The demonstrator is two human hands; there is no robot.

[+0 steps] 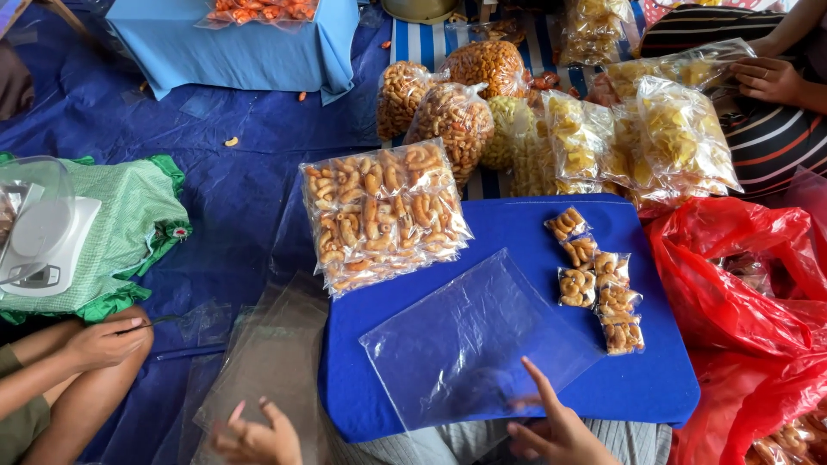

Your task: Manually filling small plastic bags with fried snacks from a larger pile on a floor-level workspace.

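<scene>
My right hand (556, 430) is at the bottom edge, its index finger stretched out and touching the near edge of an empty clear plastic bag (469, 340). That bag lies flat on a blue board (517, 224). My left hand (254, 439) hovers with fingers apart over a pile of clear bags (267, 362) left of the board, holding nothing. A strip of several small snack packets (596, 288) lies on the board's right side. A large clear bag filled with small packets (379, 215) rests on the board's far left corner.
Bulging bags of orange and yellow snacks (534, 120) are stacked behind the board. A red plastic bag (741, 284) lies at right. A white scale (43, 232) sits on green cloth (138, 215) at left. Another person's hand (103, 340) is lower left; a second person's hand (771, 77) is upper right.
</scene>
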